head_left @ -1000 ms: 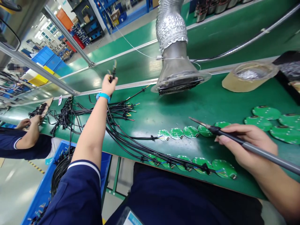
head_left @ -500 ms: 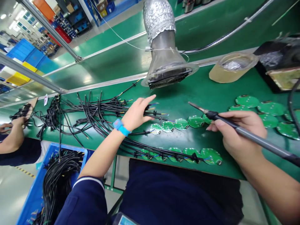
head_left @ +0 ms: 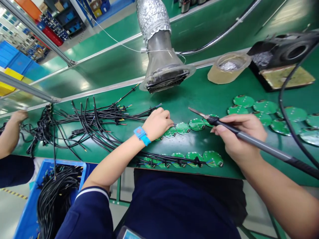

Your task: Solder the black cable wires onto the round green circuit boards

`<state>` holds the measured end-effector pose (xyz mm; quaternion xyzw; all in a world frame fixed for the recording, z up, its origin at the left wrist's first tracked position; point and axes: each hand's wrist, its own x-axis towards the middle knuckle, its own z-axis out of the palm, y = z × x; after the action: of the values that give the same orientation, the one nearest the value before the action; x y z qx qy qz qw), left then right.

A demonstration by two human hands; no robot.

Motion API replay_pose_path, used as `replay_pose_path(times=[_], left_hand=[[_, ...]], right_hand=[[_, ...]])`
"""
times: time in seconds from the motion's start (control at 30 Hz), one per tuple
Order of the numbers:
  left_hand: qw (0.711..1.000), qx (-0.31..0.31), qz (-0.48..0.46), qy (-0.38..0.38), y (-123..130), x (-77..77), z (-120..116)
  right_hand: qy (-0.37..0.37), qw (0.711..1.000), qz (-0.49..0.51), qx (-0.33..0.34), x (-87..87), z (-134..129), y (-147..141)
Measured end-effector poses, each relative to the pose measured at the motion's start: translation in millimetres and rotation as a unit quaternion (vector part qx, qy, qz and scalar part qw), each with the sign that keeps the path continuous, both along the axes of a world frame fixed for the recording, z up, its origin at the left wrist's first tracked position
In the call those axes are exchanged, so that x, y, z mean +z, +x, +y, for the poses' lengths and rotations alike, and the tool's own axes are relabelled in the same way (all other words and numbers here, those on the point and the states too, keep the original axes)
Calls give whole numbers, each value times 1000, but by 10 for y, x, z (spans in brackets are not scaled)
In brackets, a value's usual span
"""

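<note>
Here the soldering iron is gripped in the right hand, tip aimed at ten o'clock near the green boards on the counter; one dip and a board could be scorched. At the row's nine-o'clock end, whether anything is pinched by the left hand can't be told.

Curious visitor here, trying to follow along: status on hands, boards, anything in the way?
Left hand at row of green boards, grip hidden. Right hand holding soldering iron, tip off boards. Black cord crosses view of right-side boards.
</note>
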<state>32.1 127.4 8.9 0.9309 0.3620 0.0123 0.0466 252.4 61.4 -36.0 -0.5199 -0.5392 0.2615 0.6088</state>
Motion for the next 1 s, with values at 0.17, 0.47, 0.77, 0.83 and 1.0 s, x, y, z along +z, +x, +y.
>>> replay_pose_path(times=[0.17, 0.47, 0.77, 0.83, 1.0], left_hand=[[998, -11, -69, -4, -63, 79, -82], [956, 178, -230, -49, -127, -99, -650], [962, 175, -207, -42, -99, -139, -605], [962, 174, -206, -38, -100, -140, -611], [963, 166, -209, -27, -96, -163, -624]], right_hand=[[48, 997, -36, 40, 98, -89, -6], [135, 963, -157, 170, 176, -367, -218], [138, 946, -249, 155, 191, -316, -248], [135, 943, -262, 155, 192, -315, -254], [134, 938, -275, 161, 195, -315, -251]])
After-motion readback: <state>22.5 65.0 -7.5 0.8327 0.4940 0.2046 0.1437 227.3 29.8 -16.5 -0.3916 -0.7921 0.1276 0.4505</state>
